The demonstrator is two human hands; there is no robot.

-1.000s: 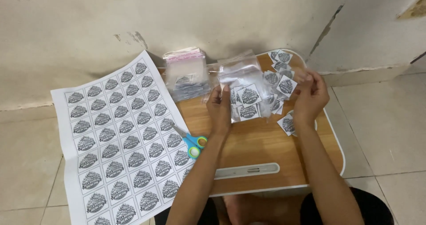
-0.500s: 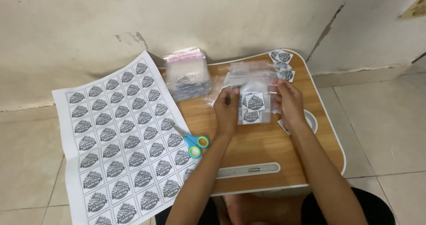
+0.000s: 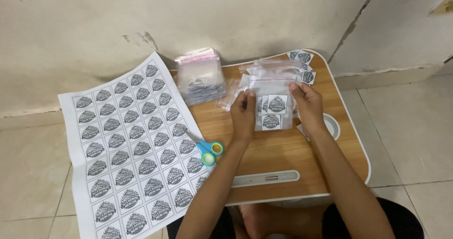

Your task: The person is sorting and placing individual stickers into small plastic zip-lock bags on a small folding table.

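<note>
Your low wooden worktop (image 3: 283, 154) sits on a pale tiled floor (image 3: 415, 125) against a stained, cracked wall (image 3: 141, 12). Your left hand (image 3: 243, 116) and right hand (image 3: 309, 108) each close their grip on a side of a clear plastic bag (image 3: 272, 108) holding square printed labels, near the worktop's middle. A printed label sheet (image 3: 132, 149) hangs off the left edge, blue scissors (image 3: 207, 150) on it, and a stack of bags (image 3: 199, 76) lies behind.

Scissors (image 3: 207, 150) lie between sticker sheet (image 3: 130, 144) and left hand (image 3: 243, 116)
</note>
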